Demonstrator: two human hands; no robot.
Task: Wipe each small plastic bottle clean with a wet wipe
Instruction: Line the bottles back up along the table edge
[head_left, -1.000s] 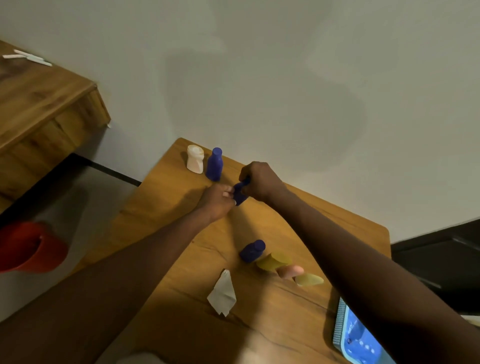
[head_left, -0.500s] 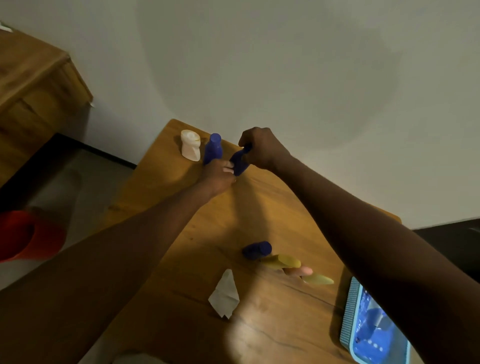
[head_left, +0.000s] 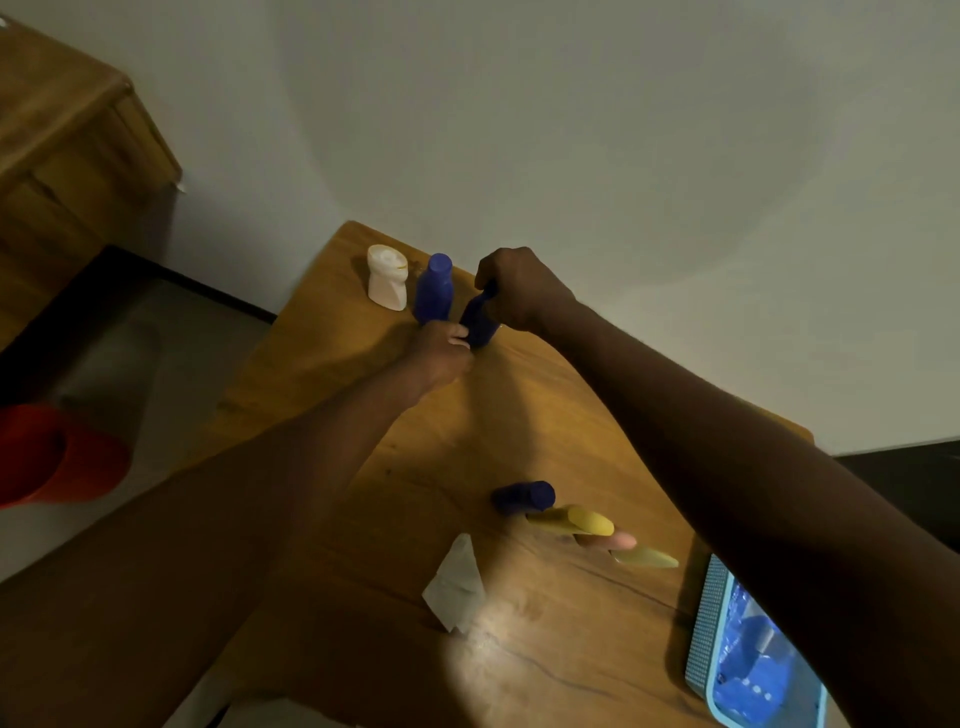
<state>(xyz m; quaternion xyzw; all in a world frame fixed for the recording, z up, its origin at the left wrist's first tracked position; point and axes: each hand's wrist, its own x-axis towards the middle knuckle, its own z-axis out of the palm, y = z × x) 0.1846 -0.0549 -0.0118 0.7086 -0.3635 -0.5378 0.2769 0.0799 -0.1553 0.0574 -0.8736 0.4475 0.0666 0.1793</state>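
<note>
Two hands meet on one bottle at the far end of the table (head_left: 519, 441).

Right hand (head_left: 519, 291): the fingers are curled tight over the top of the held bottle (head_left: 480, 325). It is dark blue and tilted, with its base low near the wood. Contact with the wood cannot be confirmed.

Left hand (head_left: 441, 353): the fingers are curled narrow, with the tips pinching the lower side of the held bottle. Whether anything lies between the tips and the plastic cannot be told.

Just left of the left fingertips stands an upright blue bottle (head_left: 435, 291), and past it a white bottle (head_left: 387, 278), also upright.

Well nearer than both sets of fingers, four bottles lie on their sides in a close row: a dark bottle (head_left: 522, 496), a yellow bottle (head_left: 576, 521), a pink bottle (head_left: 613, 541) and a pale bottle (head_left: 647, 558).

The wipe (head_left: 457, 584) lies crumpled just nearer than that row, well apart from both hands.

A light blue basket (head_left: 706, 623) sits beneath the right forearm. A red bucket (head_left: 57, 457) stands on the floor, far left of the fingers.
</note>
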